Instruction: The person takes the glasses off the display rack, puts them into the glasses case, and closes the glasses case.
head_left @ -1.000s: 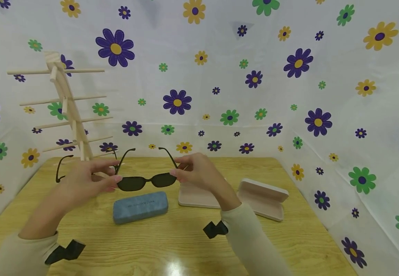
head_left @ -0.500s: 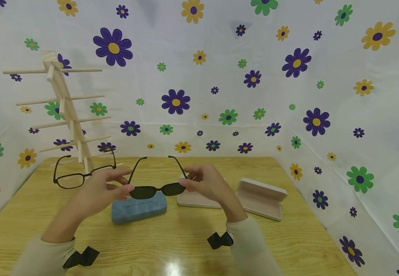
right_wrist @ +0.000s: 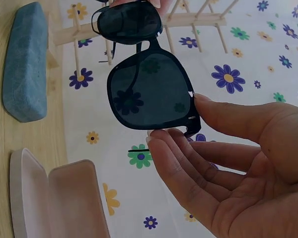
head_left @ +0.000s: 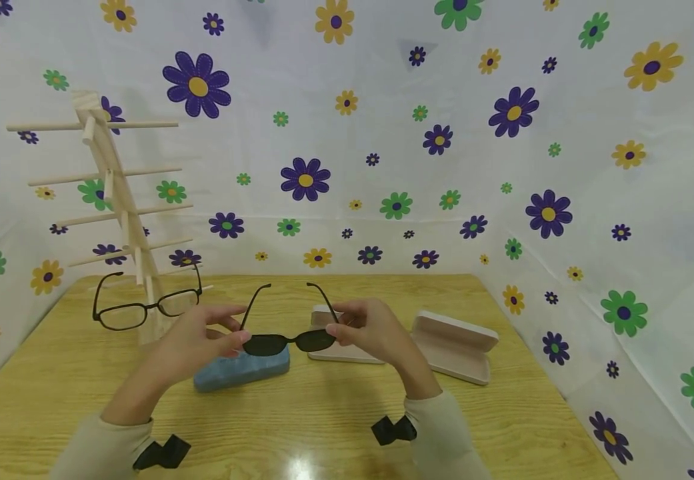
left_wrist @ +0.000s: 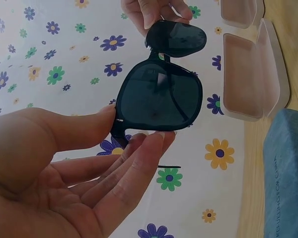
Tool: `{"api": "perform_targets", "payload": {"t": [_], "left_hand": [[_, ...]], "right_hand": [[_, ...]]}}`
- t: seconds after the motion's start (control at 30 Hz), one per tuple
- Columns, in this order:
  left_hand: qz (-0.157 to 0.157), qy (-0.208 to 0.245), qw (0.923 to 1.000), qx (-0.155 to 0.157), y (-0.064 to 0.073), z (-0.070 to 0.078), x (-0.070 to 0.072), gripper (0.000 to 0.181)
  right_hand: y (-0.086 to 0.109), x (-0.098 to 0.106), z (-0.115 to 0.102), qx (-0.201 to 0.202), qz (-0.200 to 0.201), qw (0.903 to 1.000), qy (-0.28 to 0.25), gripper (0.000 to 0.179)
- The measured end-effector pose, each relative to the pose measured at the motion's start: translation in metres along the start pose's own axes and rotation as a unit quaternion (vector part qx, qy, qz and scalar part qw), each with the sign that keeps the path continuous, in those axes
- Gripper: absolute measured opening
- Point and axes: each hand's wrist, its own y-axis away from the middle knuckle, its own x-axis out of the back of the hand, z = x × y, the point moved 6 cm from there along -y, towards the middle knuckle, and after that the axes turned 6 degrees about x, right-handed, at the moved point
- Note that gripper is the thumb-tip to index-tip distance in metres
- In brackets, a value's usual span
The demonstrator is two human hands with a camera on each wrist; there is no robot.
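Observation:
Black sunglasses (head_left: pixel 265 345) with dark lenses are held up above the table, temples unfolded and pointing away from me. My left hand (head_left: pixel 199 343) pinches their left hinge corner between thumb and fingers. At the opposite corner my right hand (head_left: pixel 371 331) does the same. Below and behind them lies a closed blue glasses case (head_left: pixel 235 375), partly hidden by the left hand and the lenses; lettering on it shows in the left wrist view. An open case with a pale pink lining (head_left: pixel 347 352) sits behind the right hand, partly covered.
A wooden glasses rack (head_left: pixel 121 193) with several crossbars stands at the back left. Clear-lensed black glasses (head_left: pixel 123 317) hang low on it. A second open pink-lined case (head_left: pixel 451 347) lies to the right. The wooden table (head_left: pixel 299 427) meets a flower-printed cloth (head_left: pixel 347 133) behind.
Both hands have moved right and slightly down with the sunglasses. The clear-lensed glasses at the rack, mostly hidden behind the left hand before, now show fully.

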Motion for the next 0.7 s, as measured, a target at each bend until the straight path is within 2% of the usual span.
{"api": "perform_targets", "payload": {"t": [0.23,0.4,0.7], "left_hand": [[0.001,0.010,0.9999,0.010,-0.005,0.000,-0.009,0.059],[-0.002,0.017,0.9998,0.010,-0.006,-0.001,-0.014,0.059],[0.001,-0.001,0.9999,0.015,-0.008,-0.003,-0.023,0.059]], "right_hand": [[0.005,0.004,0.007,-0.001,0.003,1.0000,0.007,0.048],[0.008,0.004,0.013,-0.024,0.008,0.9996,0.013,0.048],[0.012,0.003,0.021,-0.038,0.005,0.9991,0.018,0.051]]}}
